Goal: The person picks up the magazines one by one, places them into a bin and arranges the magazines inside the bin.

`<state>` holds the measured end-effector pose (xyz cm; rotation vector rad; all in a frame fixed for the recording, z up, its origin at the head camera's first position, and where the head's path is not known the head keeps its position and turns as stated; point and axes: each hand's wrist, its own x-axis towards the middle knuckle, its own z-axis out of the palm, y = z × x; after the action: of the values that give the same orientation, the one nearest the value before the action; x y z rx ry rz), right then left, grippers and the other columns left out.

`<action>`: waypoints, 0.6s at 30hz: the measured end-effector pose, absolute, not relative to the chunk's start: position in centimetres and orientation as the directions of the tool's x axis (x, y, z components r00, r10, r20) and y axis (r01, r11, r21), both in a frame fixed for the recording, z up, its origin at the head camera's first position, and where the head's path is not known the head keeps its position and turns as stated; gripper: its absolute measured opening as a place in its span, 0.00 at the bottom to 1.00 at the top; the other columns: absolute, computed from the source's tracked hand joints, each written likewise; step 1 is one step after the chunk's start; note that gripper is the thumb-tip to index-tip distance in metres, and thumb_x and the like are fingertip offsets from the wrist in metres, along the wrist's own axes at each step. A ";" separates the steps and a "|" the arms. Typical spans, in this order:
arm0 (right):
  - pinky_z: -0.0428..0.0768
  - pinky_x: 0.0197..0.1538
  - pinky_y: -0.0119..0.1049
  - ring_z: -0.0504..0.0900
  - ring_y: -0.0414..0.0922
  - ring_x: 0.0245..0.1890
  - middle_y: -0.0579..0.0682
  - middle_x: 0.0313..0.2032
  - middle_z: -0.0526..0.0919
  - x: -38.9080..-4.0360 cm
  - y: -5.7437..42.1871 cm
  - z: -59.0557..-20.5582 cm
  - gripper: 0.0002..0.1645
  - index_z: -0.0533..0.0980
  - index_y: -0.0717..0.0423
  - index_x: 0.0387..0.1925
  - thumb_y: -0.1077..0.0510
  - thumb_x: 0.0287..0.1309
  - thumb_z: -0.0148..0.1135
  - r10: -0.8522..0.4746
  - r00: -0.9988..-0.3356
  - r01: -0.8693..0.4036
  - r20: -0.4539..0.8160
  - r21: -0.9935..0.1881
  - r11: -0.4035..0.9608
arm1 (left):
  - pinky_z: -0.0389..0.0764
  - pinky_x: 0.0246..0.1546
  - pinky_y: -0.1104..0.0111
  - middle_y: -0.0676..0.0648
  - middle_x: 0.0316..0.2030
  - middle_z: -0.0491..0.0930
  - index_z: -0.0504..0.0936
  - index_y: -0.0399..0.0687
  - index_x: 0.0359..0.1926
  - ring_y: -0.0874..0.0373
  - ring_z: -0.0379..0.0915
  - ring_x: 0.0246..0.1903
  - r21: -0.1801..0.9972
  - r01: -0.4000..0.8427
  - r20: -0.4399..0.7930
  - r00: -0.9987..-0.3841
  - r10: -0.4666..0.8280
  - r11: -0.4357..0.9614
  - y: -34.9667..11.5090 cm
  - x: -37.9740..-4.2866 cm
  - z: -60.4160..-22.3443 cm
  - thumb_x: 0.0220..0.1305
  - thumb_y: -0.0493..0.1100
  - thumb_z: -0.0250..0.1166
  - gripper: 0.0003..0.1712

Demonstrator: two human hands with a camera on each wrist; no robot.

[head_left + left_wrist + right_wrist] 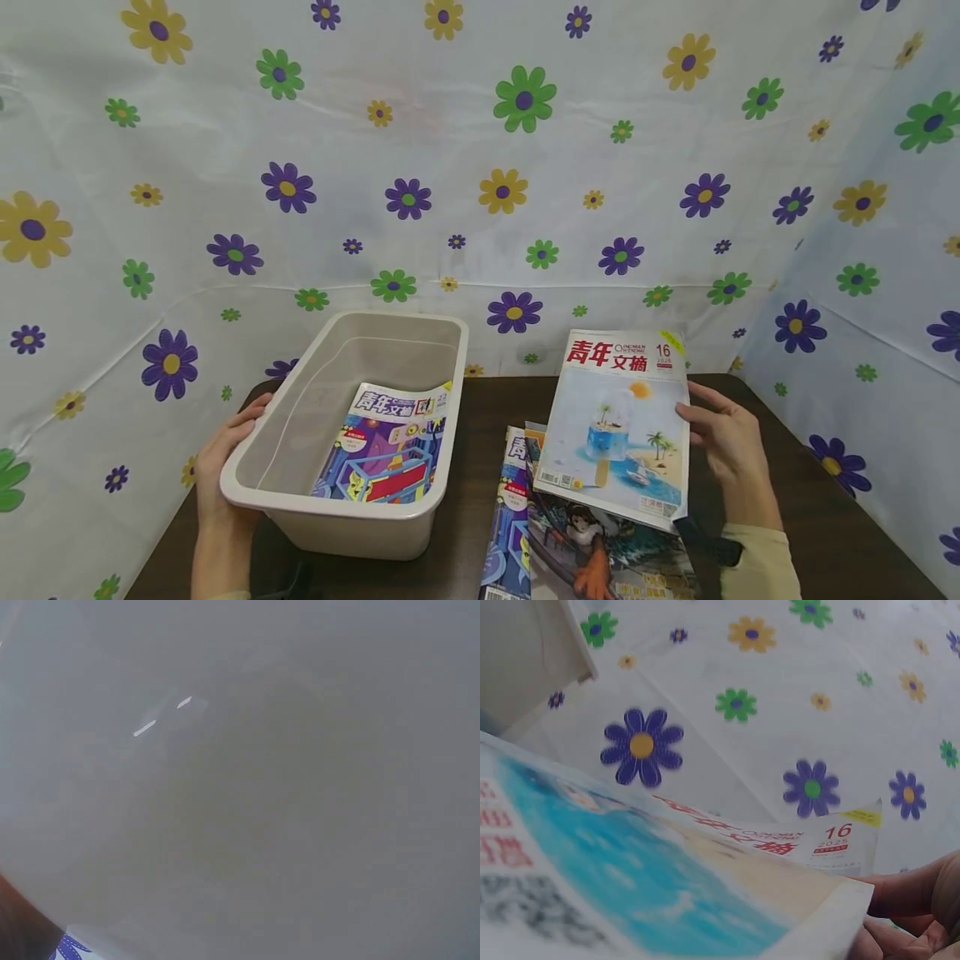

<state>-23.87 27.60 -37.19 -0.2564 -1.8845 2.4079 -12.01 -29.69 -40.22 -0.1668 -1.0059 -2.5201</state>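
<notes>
A beige plastic tub [378, 533] stands on the left of the table, with a purple-covered magazine [390, 450] lying inside it. My left hand [225, 467] holds the tub's left side near the rim; its thumb is hidden. In the left wrist view the tub's pale wall [255, 787] fills nearly everything. My right hand [723, 429] grips the right edge of a white-and-blue magazine [600, 433] marked 16, lifted and tilted above other magazines. In the right wrist view the fingers [911, 892] pinch that magazine's edge, and its pages bend.
Beneath the raised magazine lie a dark illustrated magazine [592, 550] and, at its left, a purple magazine [506, 533]. Everything stands on a dark brown table [817, 533]. A white flower-printed cloth [450, 150] hangs behind and along the sides.
</notes>
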 end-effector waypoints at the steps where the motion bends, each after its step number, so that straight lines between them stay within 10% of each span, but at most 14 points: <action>1: 0.82 0.24 0.31 0.89 0.43 0.27 0.44 0.30 0.88 -23.7 27.3 -36.9 0.28 0.87 0.34 0.32 0.75 0.64 0.63 0.158 -0.984 0.036 -0.080 -0.965 -0.260 | 0.81 0.56 0.64 0.46 0.54 0.87 0.87 0.36 0.51 0.53 0.83 0.56 0.632 0.423 0.259 -0.905 -0.337 -0.649 -29.7 -12.0 -40.2 0.80 0.34 0.42 0.24; 18: 0.88 0.40 0.48 0.89 0.54 0.42 0.57 0.45 0.87 -22.0 22.8 -34.2 0.27 0.88 0.57 0.48 0.81 0.68 0.48 -0.112 -0.991 0.044 0.066 -0.638 -0.769 | 0.81 0.56 0.64 0.44 0.52 0.87 0.87 0.33 0.51 0.52 0.83 0.55 0.605 0.436 0.277 -0.900 -0.337 -0.666 -29.6 -12.2 -40.3 0.80 0.32 0.41 0.25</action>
<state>-22.00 22.77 -34.17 0.1624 -1.0889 3.0309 -12.19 -29.62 -40.26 -0.1972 -0.9694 -2.5269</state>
